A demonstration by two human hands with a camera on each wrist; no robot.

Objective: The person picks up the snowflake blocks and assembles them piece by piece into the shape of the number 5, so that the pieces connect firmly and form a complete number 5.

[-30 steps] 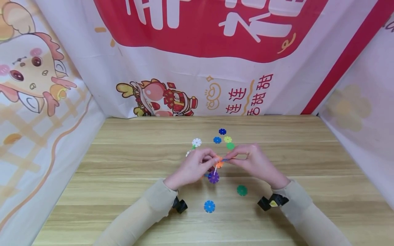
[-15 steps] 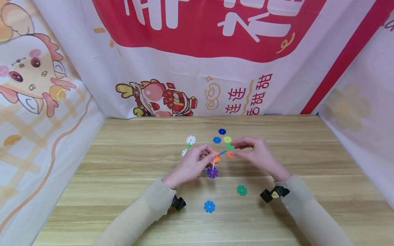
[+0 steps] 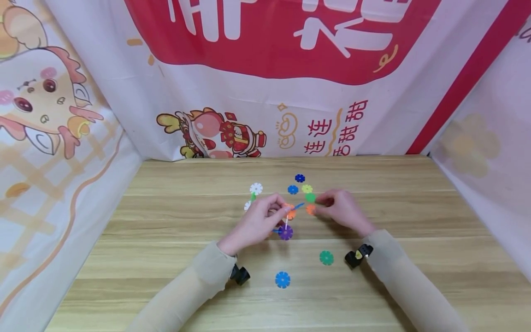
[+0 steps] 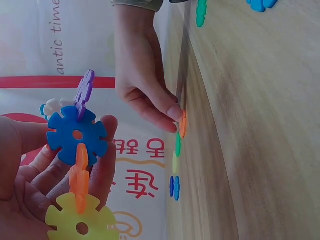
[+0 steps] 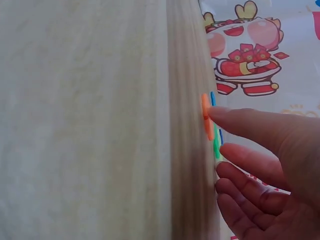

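Note:
My left hand (image 3: 259, 223) grips a built chain of notched plastic snowflake discs. Its purple disc (image 3: 285, 232), orange disc (image 3: 292, 213), edge-on blue disc (image 3: 298, 206) and white disc (image 3: 256, 188) show around the fingers in the head view. The left wrist view shows more of it: a blue disc (image 4: 77, 135), an edge-on orange one and a yellow disc (image 4: 82, 222). Part of the chain is hidden by the hand. My right hand (image 3: 342, 210) is low over the table, thumb tip right at a loose orange disc (image 5: 207, 117), fingers spread apart from the thumb.
Behind the loose orange disc lie a green disc (image 3: 310, 197), a yellow-green disc (image 3: 307, 189) and two blue discs, one mid blue (image 3: 292, 189), one dark (image 3: 300, 178). Nearer are a dark green disc (image 3: 326, 257) and a blue disc (image 3: 283, 280). Printed cloth (image 3: 232, 87) hangs behind the wooden table.
My right hand has let go of the chain's blue disc and moved right, down to the loose orange disc. The chain in my left hand has shifted slightly left and up.

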